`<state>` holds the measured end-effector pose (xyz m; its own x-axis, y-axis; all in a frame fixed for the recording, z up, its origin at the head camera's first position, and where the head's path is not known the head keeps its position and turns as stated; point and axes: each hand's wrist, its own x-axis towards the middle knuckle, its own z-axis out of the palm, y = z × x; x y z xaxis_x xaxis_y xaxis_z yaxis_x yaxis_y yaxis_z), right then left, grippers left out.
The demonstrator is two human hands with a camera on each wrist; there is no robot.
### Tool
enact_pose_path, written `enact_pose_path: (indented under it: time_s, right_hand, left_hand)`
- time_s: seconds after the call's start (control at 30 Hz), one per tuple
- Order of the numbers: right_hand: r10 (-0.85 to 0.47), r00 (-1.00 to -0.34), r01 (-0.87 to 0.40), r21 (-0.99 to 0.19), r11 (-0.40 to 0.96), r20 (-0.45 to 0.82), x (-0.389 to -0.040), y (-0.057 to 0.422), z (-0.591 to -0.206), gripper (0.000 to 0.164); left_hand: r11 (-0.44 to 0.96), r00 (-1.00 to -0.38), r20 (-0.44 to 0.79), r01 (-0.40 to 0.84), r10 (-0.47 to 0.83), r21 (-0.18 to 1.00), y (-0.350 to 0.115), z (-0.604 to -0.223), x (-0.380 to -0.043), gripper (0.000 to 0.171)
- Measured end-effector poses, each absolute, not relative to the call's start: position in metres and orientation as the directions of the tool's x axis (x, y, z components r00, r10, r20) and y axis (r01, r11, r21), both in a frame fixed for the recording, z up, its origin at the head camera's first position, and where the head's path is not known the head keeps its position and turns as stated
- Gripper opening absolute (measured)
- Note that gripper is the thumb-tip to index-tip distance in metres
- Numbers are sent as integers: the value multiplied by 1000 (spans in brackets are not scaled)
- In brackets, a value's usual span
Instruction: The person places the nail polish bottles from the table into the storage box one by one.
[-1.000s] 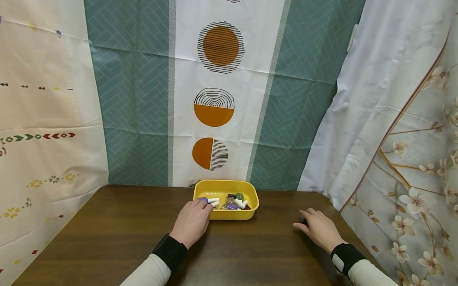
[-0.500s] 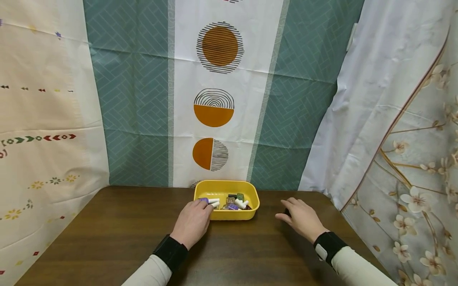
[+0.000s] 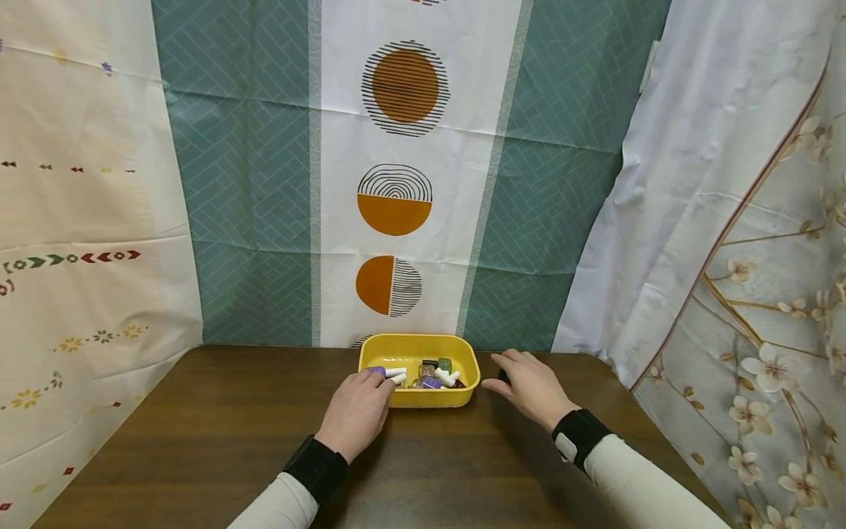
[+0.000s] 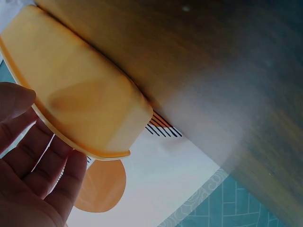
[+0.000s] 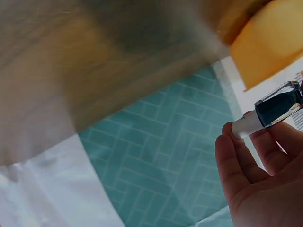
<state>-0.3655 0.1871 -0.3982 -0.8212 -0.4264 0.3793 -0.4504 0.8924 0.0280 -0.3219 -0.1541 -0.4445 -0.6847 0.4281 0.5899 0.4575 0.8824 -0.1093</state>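
Observation:
A yellow plastic tub [image 3: 418, 397] stands at the back of the table, holding several small nail polish bottles [image 3: 444, 378], some with white caps. At its front left corner my left hand [image 3: 357, 410] holds the rim, fingertips reaching inside beside a purple bottle [image 3: 376, 370]. In the left wrist view the thumb [image 4: 16, 100] lies over the tub's edge. My right hand [image 3: 529, 386] is just right of the tub, apart from it. In the right wrist view its fingers hold a dark teal nail polish bottle [image 5: 279, 106] with a white cap, lying sideways.
The brown wooden table [image 3: 423, 470] ends right behind the tub, where a green and white patterned curtain [image 3: 396, 220] hangs. A cream cloth [image 3: 92, 294] hangs at the left. Floral cloth [image 3: 760, 353] borders the right side.
My right hand has moved left across the table with the nail polish bottle, closing in on the tub. The left hand has stayed at the tub's rim.

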Motion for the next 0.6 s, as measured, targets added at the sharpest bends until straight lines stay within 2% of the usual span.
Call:
enact_pose_path:
  time_s: [0.3, 0.6]
  right_hand:
    - [-440, -824, -472, -4, 881, 356, -377, 150, -391, 63]
    - [-449, -837, -479, -20, 878, 314, -385, 125, -388, 64]
  left_hand:
    - [880, -675, 601, 462, 429, -109, -155, -446, -322, 27]
    - [886, -691, 589, 453, 420, -101, -154, -445, -322, 27]
